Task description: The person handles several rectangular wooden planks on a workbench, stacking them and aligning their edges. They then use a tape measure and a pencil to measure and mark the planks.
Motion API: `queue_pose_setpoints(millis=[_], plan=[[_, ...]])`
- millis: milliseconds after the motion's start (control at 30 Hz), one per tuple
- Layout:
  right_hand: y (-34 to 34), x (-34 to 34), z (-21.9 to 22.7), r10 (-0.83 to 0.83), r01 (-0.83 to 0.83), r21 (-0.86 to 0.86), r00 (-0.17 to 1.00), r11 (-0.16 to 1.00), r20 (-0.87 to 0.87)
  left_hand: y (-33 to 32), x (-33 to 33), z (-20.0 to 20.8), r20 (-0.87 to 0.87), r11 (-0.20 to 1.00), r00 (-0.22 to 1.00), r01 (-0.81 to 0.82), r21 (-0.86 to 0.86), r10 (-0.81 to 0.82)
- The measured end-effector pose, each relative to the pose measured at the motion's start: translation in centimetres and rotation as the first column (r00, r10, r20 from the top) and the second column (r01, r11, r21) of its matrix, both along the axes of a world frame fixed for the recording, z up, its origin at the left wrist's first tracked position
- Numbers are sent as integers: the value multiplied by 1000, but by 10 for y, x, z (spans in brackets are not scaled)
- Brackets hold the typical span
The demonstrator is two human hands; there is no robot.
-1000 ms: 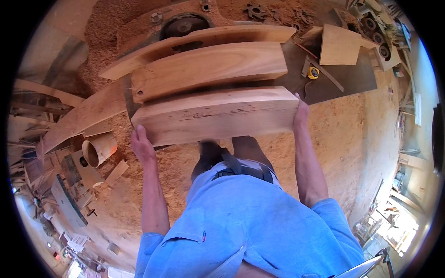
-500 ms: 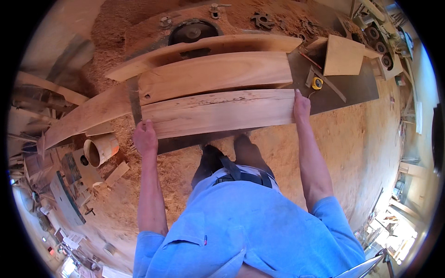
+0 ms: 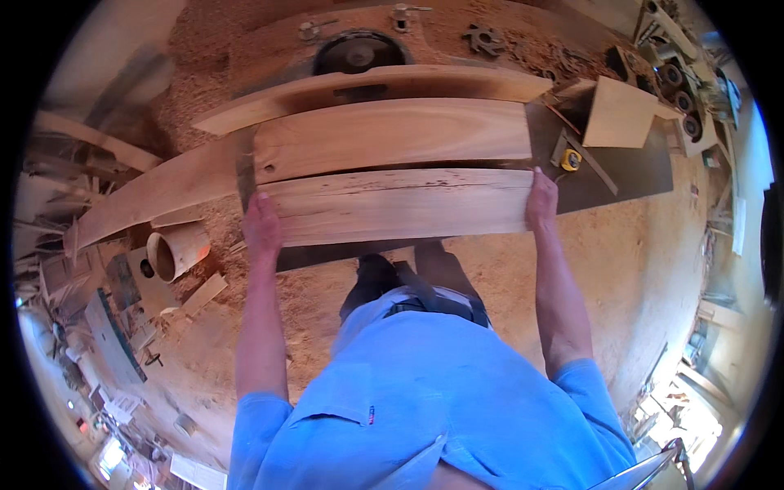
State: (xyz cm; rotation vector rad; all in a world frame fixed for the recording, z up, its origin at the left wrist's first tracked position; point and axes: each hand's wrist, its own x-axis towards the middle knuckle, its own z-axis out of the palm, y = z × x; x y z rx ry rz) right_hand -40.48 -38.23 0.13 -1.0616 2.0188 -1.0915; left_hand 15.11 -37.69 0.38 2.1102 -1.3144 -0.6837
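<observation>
A pale wooden board with a dark cracked streak along its far edge spans between my hands. My left hand is closed on its left end, and my right hand grips the right end. Just beyond lies a second board with a knot at its left corner, a narrow dark gap between the two. Both boards are over a dark machine table. Behind them a longer plank stands on edge as a fence with a dark slot in it.
Beyond the fence is a round dark cutter head amid sawdust. To the right lie a yellow tape measure, a try square and a square wooden panel. On the left, a bucket lies tipped among wood scraps.
The view has shifted slightly. The held board has levelled and now lies more nearly parallel to the second board, with both hands still on its ends.
</observation>
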Motion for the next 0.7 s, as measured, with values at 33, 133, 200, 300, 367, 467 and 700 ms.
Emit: queue_pose_setpoints(millis=[33, 133, 200, 300, 367, 467, 700], plan=[[-1, 0, -1, -12, 12, 16, 1000, 1000, 10, 0, 1, 1, -10, 1000, 1000, 3, 3, -3], [-1, 3, 5, -19, 23, 55, 997, 998, -81, -3, -9, 18, -3, 999, 1000, 8, 46, -8], [0, -2, -1, -50, 55, 59, 996, 997, -76, -3, -15, 21, -3, 999, 1000, 1, 46, -1], [-2, 7, 7, -70, 78, 92, 993, 993, -92, -2, -14, 22, -20, 1000, 1000, -10, 23, 11], [0, 9, 10, -77, 88, 100, 992, 991, -105, -4, -12, 25, -28, 998, 1000, 5, 66, -4], [-1, 9, 11, -82, 89, 90, 994, 992, -76, -5, -11, 25, -34, 997, 999, 15, 71, -13], [2, 15, 19, -95, 104, 180, 994, 978, -57, 2, -12, 23, 85, 994, 995, 53, 98, -61]])
